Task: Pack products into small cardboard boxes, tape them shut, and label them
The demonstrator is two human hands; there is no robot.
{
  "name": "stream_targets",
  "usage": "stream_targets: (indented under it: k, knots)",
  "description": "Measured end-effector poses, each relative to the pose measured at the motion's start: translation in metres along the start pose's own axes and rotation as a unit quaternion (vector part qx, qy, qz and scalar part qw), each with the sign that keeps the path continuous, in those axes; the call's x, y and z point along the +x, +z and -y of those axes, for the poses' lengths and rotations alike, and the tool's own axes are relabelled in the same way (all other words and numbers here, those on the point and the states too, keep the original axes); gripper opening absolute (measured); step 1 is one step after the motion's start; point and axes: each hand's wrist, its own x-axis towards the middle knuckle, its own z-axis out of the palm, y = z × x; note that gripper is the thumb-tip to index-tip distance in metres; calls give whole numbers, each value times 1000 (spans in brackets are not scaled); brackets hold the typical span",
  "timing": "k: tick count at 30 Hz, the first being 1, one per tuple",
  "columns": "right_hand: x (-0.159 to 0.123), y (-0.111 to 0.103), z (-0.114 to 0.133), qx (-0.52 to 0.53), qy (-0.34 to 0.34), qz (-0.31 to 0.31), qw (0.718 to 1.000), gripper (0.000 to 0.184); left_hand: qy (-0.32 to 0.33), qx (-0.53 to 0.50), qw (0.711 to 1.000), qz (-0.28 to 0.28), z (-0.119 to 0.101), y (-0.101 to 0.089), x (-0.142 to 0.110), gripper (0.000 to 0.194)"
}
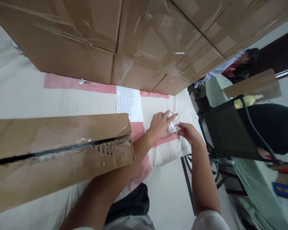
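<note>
My left hand [161,125] is curled around a small white plastic object [173,124] on the white and pink table cover [91,99]. Close beside it on the right, my right hand [189,133] pinches a tiny label or tab at the edge of that white object. A white sheet of small square stickers [128,103] lies flat on the cover just behind and to the left of my hands.
Large taped cardboard boxes [144,41] stack along the back. Another cardboard box [57,153] lies near on the left. To the right stand a dark folding chair [228,134] with cables and another person [244,62] farther back.
</note>
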Motion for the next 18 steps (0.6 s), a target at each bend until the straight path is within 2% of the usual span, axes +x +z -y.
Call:
stream_targets:
  k: [3, 7, 14, 18]
  knots:
    - [-6, 4, 9, -46, 9, -8, 999, 39, 2, -4, 1000, -13, 1, 2, -2, 95]
    - [-12, 7, 15, -103, 8, 15, 995, 41, 8, 3, 1000, -26, 0, 2, -3, 101]
    - [-16, 2, 13, -48, 18, 44, 998, 43, -3, 9, 1000, -9, 0, 2, 0, 109]
    - [-24, -2, 13, -13, 14, 32, 999, 41, -8, -1, 1000, -14, 0, 4, 0, 109]
